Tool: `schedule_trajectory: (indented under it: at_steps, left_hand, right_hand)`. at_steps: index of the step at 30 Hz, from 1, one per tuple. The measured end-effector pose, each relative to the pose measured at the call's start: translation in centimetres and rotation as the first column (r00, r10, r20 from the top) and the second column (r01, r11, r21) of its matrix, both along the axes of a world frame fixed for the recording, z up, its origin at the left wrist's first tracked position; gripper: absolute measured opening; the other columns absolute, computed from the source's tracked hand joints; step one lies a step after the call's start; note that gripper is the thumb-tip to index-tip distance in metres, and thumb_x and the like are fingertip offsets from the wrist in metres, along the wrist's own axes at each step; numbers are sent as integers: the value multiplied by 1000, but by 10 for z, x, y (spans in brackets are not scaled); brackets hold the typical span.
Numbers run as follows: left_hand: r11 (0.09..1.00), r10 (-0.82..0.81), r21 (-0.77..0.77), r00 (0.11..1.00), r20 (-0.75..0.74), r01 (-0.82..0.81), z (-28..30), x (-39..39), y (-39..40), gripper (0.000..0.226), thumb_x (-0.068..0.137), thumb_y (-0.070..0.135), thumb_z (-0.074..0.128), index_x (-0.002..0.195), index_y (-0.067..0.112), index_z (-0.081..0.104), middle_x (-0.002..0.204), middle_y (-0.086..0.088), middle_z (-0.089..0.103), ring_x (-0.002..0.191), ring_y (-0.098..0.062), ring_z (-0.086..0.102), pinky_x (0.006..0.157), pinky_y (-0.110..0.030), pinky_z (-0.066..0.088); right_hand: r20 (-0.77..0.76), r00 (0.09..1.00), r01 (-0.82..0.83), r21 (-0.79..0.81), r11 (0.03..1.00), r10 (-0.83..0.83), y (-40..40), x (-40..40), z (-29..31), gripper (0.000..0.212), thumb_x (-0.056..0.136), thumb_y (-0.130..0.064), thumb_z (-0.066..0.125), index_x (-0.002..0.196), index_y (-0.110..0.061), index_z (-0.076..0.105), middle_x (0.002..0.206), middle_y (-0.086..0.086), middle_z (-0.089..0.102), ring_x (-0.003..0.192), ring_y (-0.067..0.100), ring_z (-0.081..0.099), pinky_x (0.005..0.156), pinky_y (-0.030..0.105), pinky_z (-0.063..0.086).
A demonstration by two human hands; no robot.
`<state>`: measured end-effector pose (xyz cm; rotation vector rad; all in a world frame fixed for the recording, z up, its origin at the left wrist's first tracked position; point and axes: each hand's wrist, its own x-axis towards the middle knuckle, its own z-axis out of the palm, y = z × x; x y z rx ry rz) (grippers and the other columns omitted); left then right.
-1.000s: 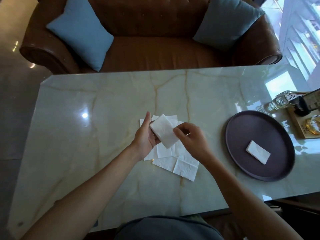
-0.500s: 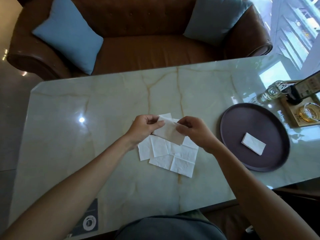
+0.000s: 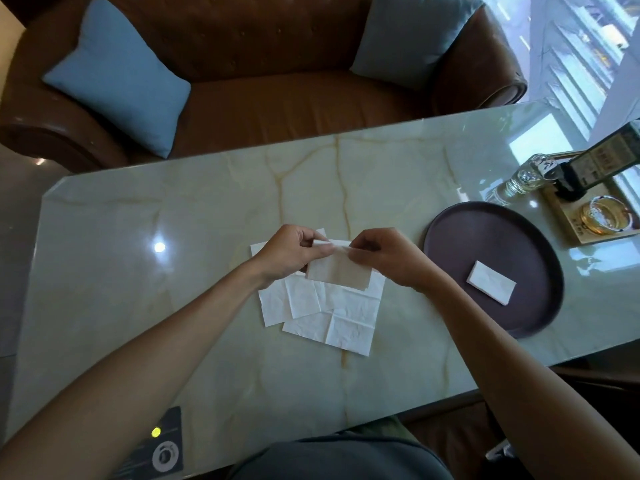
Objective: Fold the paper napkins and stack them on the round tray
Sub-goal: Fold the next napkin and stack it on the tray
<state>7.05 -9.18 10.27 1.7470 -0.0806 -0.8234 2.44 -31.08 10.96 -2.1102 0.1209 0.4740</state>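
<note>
**Napkin pinched along its top edge, now hanging flat between both hands**

Pinched between thumb and fingers of the left hand and the right hand, a single paper napkin is held by its upper edge above the table. Both hands are closed on that edge, with their fingertips nearly meeting at its middle. Half a second ago the napkin was seen bunched and slanted between the hands; it is now spread as a flat rectangle hanging below the fingers, its lower part in shadow. A second ago it was held up mostly by the left hand, with the right hand only at one corner.

Beneath the hands, the pile of unfolded napkins is seen lying flat and overlapping on the marble top, in the same loose spread as before. To the right, the round tray is seen with one folded napkin lying on it, unchanged from the earlier frames and well apart from the hands.

Beyond the tray, at the table's right end, a wooden tray with a glass ashtray and a dark bottle is visible, with a clear glass bottle lying beside it. A brown sofa with two blue cushions is seen behind the table.
</note>
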Motion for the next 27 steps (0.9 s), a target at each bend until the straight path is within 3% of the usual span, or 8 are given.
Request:
schedule_trajectory:
  at_steps: [4,8,11,14,16,20,23,27]
  left_hand:
    - [995,-90,48,995,36,89,1,2,-28,11,91,24,74,98,15,76,85,-4,79,75,-13,71,75,-35,56]
    - [986,-147,98,985,89,138,-4,4,-61,15,90,32,76,96,18,78,87,-9,80,74,-13,70,74,-35,55]
    - [982,-169,105,978,121,156,-6,4,-89,14,91,28,74,96,16,79,87,-11,79,72,-12,68,73,-31,53]
    - [978,-193,111,968,159,177,-10,3,-118,10,92,27,74,90,19,78,82,-11,75,70,-11,63,70,-27,50]
    - [982,-172,101,970,173,156,-14,3,-138,7,93,24,72,88,21,77,78,0,72,67,-3,61,65,-19,48]
    - [983,-171,87,973,158,159,-25,1,-180,9,94,24,71,87,22,76,74,11,69,62,5,58,62,-13,45]
    - [975,-221,52,968,119,216,-33,-2,-216,10,94,24,71,89,20,78,76,11,71,68,0,61,65,-17,48]
    - [959,-283,22,957,68,282,-46,-10,-270,11,94,21,70,94,13,78,78,7,72,69,0,61,64,-16,48]
  right_hand:
    - [39,997,-65,-120,991,70,-21,0,0,16,93,-26,69,94,-13,78,87,3,77,80,21,70,78,39,55]
    - [74,995,-48,-184,982,62,-47,-6,-2,20,92,-29,68,90,-11,76,83,5,75,81,26,70,75,41,56]
    - [109,993,-15,-191,982,36,-72,-15,-3,19,93,-27,67,91,-11,77,82,4,75,79,23,69,73,36,53]
    - [112,993,50,-168,984,-31,-103,-28,-4,16,94,-25,67,84,-15,75,76,-1,72,68,11,63,63,17,47]
    - [96,990,117,-125,985,-106,-130,-40,-8,22,94,-23,67,72,-23,69,68,-1,68,58,1,55,59,12,41]
    - [36,939,342,-10,940,-341,-189,-68,-27,24,90,-27,65,73,-12,71,69,9,71,61,11,59,65,37,51]
    - [-143,843,537,253,805,-518,-216,-88,-40,22,95,-30,68,94,-11,77,91,14,77,82,18,67,79,40,55]
    - [-406,773,634,485,602,-487,-237,-107,-63,22,99,-30,65,113,-15,73,106,8,76,103,25,72,95,45,56]
